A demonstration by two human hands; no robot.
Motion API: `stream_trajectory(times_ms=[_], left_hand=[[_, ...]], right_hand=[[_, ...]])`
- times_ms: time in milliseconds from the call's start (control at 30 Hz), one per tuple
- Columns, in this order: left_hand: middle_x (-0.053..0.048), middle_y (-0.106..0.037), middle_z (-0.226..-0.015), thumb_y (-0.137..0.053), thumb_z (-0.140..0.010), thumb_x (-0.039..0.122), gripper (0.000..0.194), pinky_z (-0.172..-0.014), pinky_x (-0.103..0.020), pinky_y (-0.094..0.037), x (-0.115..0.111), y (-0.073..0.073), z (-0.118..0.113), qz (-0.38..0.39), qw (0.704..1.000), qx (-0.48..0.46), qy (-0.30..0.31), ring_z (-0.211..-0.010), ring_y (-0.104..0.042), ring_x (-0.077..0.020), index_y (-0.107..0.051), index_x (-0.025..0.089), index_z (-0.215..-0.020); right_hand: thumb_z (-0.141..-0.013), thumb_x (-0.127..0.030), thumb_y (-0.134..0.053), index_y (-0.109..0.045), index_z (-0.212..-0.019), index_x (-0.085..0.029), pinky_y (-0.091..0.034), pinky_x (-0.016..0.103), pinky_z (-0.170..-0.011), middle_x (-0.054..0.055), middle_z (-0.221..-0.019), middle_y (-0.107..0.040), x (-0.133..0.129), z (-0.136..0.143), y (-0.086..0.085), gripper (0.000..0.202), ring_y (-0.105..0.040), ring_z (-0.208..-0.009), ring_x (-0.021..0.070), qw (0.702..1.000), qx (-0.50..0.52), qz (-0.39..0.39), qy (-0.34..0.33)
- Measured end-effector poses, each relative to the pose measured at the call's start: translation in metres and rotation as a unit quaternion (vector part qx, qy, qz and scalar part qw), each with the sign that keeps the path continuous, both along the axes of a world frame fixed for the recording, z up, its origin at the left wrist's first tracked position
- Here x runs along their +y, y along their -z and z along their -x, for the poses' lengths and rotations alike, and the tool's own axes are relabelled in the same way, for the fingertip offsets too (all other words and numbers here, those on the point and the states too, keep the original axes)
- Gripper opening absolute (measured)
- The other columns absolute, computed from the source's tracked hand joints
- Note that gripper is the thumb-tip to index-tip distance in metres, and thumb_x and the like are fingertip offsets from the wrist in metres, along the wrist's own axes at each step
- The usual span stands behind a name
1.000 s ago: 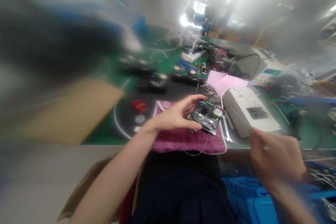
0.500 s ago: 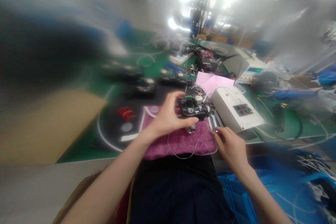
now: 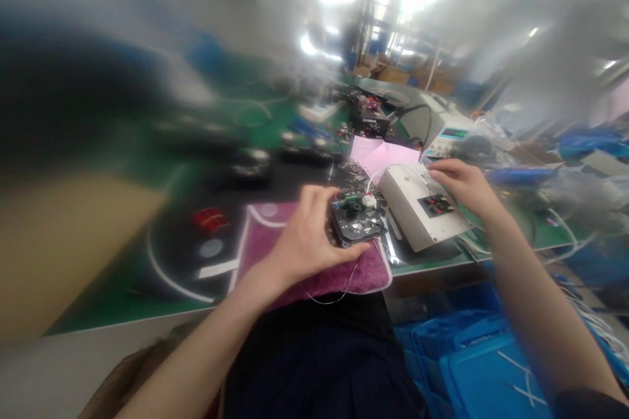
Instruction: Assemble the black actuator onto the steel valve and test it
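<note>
Fingers and thumb of my left hand (image 3: pixel 312 236) grip the sides of a black device (image 3: pixel 358 219) with a small circuit board and a white connector. It is held above a purple cloth (image 3: pixel 265 236). A thin wire loops below it over the cloth's front edge. My right hand (image 3: pixel 459 183) is at the back right edge of a white box (image 3: pixel 422 206) with a black socket panel. Its fingers are pressed together near the box's top; what they hold, if anything, is too small to make out. A wrench (image 3: pixel 392 249) lies between cloth and box.
Pink paper sheets (image 3: pixel 383 156) and scattered small metal pins lie behind the device. More black devices (image 3: pixel 250 163) and a red bundle (image 3: pixel 211 219) are at left. A power supply (image 3: pixel 452 134) stands at back right. Blue bins (image 3: pixel 481 366) are below the table's edge.
My right hand has moved up and right, from beside the cloth to the white box's far edge. The device in my left hand is tilted more towards the camera. The view has shifted.
</note>
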State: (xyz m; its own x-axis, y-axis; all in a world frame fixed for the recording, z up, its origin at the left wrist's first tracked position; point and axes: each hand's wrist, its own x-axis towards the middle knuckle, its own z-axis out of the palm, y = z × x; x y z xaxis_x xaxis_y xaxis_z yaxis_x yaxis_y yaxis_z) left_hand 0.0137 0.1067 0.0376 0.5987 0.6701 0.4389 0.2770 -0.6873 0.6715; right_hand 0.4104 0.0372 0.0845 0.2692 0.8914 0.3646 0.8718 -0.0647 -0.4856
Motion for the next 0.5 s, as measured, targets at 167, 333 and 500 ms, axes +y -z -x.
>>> stream_trajectory(times_ms=[167,333,500], left_hand=[[-0.013,-0.045,-0.138,-0.083,-0.067,0.076,0.104,-0.113,-0.053,-0.053,0.001,-0.003,0.008,0.006,1.000,0.016,0.024,-0.127,-0.057,-0.0317,-0.041,0.024,-0.146],[-0.013,-0.048,-0.139,-0.086,-0.062,0.075,0.107,-0.114,-0.054,-0.052,0.023,-0.016,0.026,0.011,0.990,0.071,0.119,-0.129,-0.057,-0.0335,-0.044,0.026,-0.147],[-0.012,-0.042,-0.158,-0.094,-0.057,0.064,0.120,-0.125,-0.056,-0.040,0.059,-0.039,0.019,0.007,0.965,0.098,0.244,-0.148,-0.044,-0.0375,-0.037,0.032,-0.158]], right_hand=[[-0.092,-0.053,-0.070,-0.080,-0.107,-0.024,-0.048,0.048,-0.110,0.007,-0.122,-0.077,0.013,-0.008,0.023,0.034,-0.070,-0.116,0.0300,0.998,0.051,0.024,-0.010],[-0.089,-0.057,-0.070,-0.081,-0.101,-0.024,-0.053,0.050,-0.101,0.008,-0.112,-0.079,0.021,-0.012,0.018,0.038,-0.072,-0.105,0.0323,0.997,0.014,0.065,0.039],[-0.090,-0.054,-0.068,-0.081,-0.098,-0.020,-0.054,0.047,-0.094,0.009,-0.104,-0.079,0.027,-0.007,0.016,0.037,-0.072,-0.094,0.0288,0.996,0.000,0.077,0.045]])
